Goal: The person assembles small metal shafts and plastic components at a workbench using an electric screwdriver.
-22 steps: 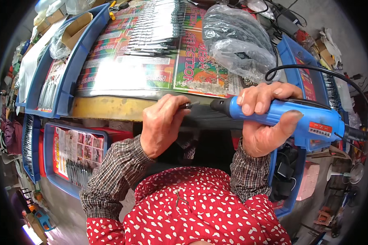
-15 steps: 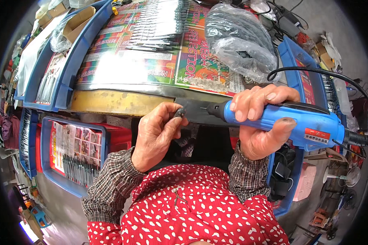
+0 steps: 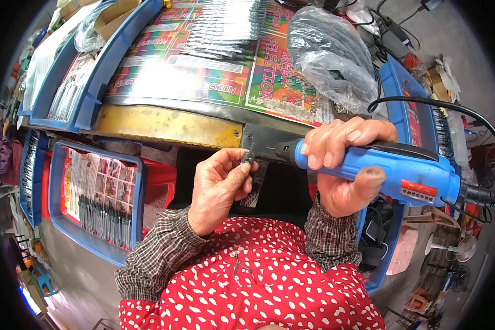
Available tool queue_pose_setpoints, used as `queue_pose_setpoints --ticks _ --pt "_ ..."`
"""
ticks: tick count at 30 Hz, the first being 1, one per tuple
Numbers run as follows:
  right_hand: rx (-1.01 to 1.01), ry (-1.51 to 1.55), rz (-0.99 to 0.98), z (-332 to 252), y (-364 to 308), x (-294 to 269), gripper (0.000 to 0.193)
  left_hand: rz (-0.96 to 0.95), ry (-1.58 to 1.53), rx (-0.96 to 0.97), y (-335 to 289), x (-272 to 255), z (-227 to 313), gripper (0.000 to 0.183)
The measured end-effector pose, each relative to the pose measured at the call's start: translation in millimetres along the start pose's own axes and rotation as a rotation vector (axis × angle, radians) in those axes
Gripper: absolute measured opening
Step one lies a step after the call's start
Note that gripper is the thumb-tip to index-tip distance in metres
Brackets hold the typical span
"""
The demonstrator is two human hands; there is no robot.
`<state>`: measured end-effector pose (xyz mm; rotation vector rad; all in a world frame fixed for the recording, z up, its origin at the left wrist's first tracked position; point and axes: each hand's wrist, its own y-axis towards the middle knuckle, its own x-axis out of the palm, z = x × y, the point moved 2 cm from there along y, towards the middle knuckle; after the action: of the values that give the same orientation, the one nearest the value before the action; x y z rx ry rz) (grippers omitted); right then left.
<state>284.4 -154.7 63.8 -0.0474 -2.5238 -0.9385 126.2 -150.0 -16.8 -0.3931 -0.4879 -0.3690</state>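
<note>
My right hand (image 3: pixel 349 159) is wrapped round a blue electric screwdriver (image 3: pixel 404 170), whose black nose and thin bit point left. Between thumb and fingertips my left hand (image 3: pixel 220 184) pinches a small dark part (image 3: pixel 249 157), too small to name surely. The bit's tip is a short way to the right of that part, not touching it. Beyond both hands, many tiny metal pieces (image 3: pixel 291 102) lie scattered on the printed sheet covering the table. Rows of slim, pen-like dark and silver pieces (image 3: pixel 225 30) lie further back.
A clear plastic bag of dark parts (image 3: pixel 333 60) rests on the table's right. Blue trays (image 3: pixel 140 206) of slim pieces stand at the left, and another blue tray (image 3: pixel 404 104) at the right. The screwdriver's black cable (image 3: pixel 423 99) loops over the right side. The table's yellow edge (image 3: pixel 170 125) runs beyond my hands.
The view has shifted slightly. The screwdriver has moved a little left, and the bit is nearer the small dark part. Both hands keep their hold.
</note>
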Motion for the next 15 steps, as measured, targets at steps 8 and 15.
queue_pose_setpoints --ticks 8,15 --pt "-0.018 -0.005 -0.057 2 0 1 0.041 -0.011 -0.098 -0.127 1 2 -8 0.012" --pt "-0.016 0.009 -0.069 2 -1 0 0.041 0.009 -0.198 -0.175 3 10 -6 0.011"
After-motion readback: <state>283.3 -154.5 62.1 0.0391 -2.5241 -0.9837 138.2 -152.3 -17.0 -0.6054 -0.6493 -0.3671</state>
